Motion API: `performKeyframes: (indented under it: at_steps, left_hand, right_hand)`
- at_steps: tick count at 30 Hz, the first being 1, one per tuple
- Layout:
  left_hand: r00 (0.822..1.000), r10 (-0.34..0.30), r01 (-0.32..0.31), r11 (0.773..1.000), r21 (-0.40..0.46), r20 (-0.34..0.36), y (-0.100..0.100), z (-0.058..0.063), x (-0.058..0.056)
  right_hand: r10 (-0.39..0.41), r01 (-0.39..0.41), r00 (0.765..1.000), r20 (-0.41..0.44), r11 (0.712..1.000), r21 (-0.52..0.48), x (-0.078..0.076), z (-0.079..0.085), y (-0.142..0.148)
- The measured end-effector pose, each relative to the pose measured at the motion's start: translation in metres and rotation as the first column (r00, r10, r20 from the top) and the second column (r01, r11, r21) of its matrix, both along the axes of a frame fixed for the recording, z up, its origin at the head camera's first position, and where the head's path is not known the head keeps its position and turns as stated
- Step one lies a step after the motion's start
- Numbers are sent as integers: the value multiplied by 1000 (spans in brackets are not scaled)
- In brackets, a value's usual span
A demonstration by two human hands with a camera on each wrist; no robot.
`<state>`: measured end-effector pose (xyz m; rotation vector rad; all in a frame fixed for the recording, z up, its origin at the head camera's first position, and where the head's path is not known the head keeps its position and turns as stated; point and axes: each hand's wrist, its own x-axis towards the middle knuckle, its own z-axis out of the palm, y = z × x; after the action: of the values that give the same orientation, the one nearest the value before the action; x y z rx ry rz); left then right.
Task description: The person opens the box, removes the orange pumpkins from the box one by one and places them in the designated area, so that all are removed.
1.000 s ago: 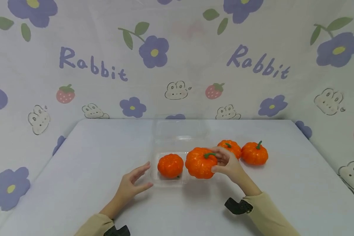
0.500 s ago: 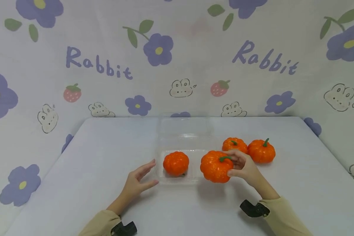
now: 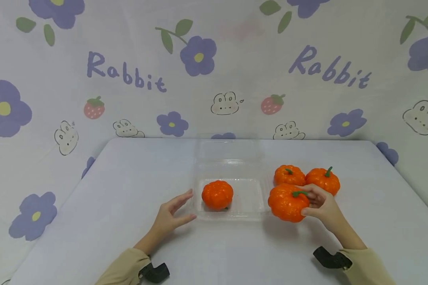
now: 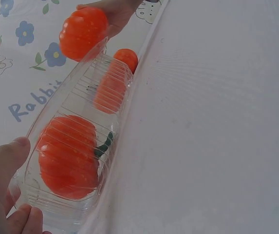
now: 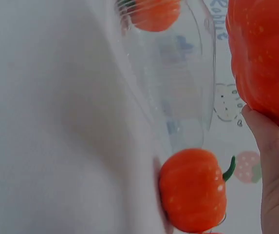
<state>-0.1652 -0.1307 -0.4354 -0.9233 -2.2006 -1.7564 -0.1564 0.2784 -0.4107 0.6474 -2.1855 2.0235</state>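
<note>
My right hand (image 3: pixel 322 208) grips an orange toy pumpkin (image 3: pixel 288 204) with a green stem, thumb in front and fingers behind. It is raised off the table, beside the right edge of a clear plastic clamshell box (image 3: pixel 247 215). The box stands with its lid (image 3: pixel 229 151) tipped back. Another pumpkin (image 3: pixel 217 194) lies on its side in the left half of the box. At the box's left end is my left hand (image 3: pixel 171 213), thumb and fingers spread. In the left wrist view its thumb (image 4: pixel 12 158) and fingertips lie right at the box wall.
Two more pumpkins stand side by side at the back right, one nearer the box (image 3: pixel 285 174) and one farther right (image 3: pixel 322 181). The white table (image 3: pixel 135 170) ends at a printed cloth backdrop (image 3: pixel 185 99).
My right hand has carried its pumpkin rightward, from over the right half of the box to past its right edge. The left hand stays at the box's left end. The head view has shifted slightly.
</note>
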Motion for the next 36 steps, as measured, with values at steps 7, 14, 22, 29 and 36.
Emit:
performKeyframes:
  at_steps: [7,14,22,29,36]
  left_hand:
    - [1000,3,-3,1000,5,-12,0,-1,1]
    - [1000,-4,4,1000,5,-11,1,2,-1]
    - [999,-18,19,999,28,-35,1,0,-1]
    - [999,-17,18,999,37,-28,1,-1,-1]
    - [999,-17,18,999,37,-28,1,-1,0]
  right_hand:
    - [-19,19,1000,-7,999,51,1,-7,13]
    - [23,-27,998,56,998,65,-1,-5,22]
    - [-14,6,998,65,991,131,-2,-5,28]
    - [-42,32,998,51,983,183,-3,-5,38]
    - [-73,42,990,118,967,252,-5,-9,41]
